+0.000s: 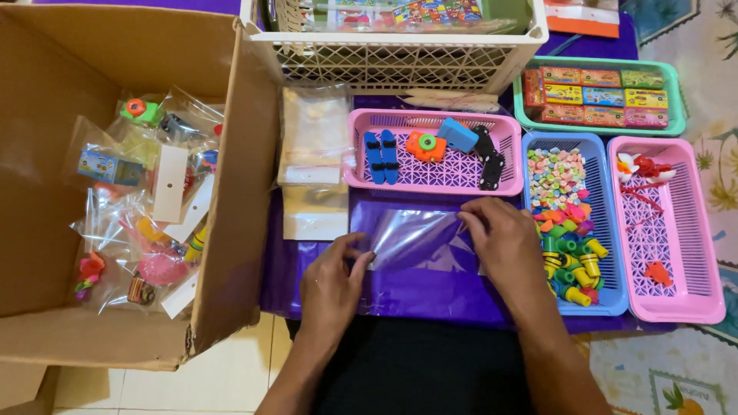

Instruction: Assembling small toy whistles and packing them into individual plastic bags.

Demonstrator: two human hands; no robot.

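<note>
My left hand (332, 278) pinched left edge of clear flat plastic bag (415, 234), my right hand (500, 234) pinched its right edge (fingers curled), bag lay on purple table cover (430, 288), below pink slotted basket (434, 180) of toys.

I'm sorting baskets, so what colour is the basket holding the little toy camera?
Pink basket; the toy camera in it is orange, seen from the head view.

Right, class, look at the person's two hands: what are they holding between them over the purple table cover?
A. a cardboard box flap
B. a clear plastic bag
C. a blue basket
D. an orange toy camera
B: the left hand and right hand each pinch an edge of the clear plastic bag, flat on the purple cover.
</note>
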